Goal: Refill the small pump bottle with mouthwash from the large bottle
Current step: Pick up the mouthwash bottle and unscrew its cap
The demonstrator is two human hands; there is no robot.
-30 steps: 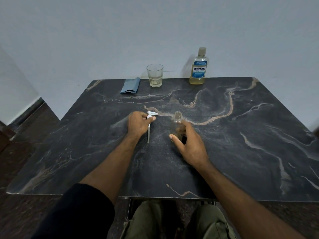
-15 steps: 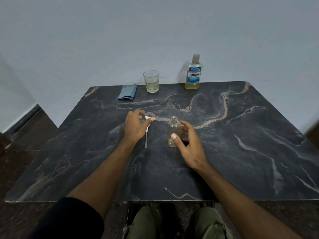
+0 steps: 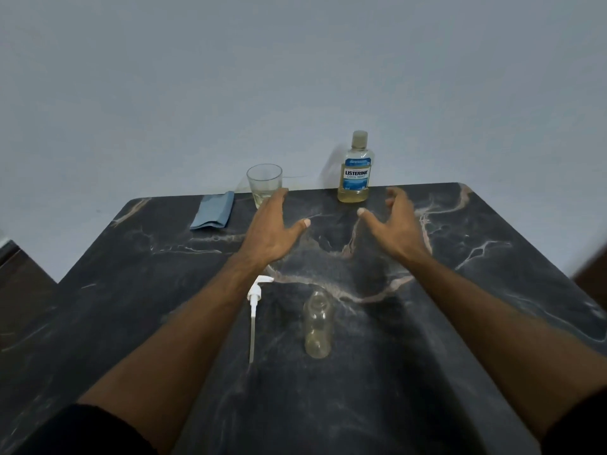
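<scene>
Both grips wide and empty, left hand (image 3: 274,229), right hand (image 3: 395,224), near mouthwash bottle (image 3: 355,169)

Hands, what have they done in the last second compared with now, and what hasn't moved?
The left hand let go of the white pump head and the right hand let go of the small clear bottle. Both reached forward, open, toward the Listerine bottle. The pump head lies on the table, beside the small bottle, which stands uncapped. The glass, blue cloth and Listerine bottle stayed put.
</scene>
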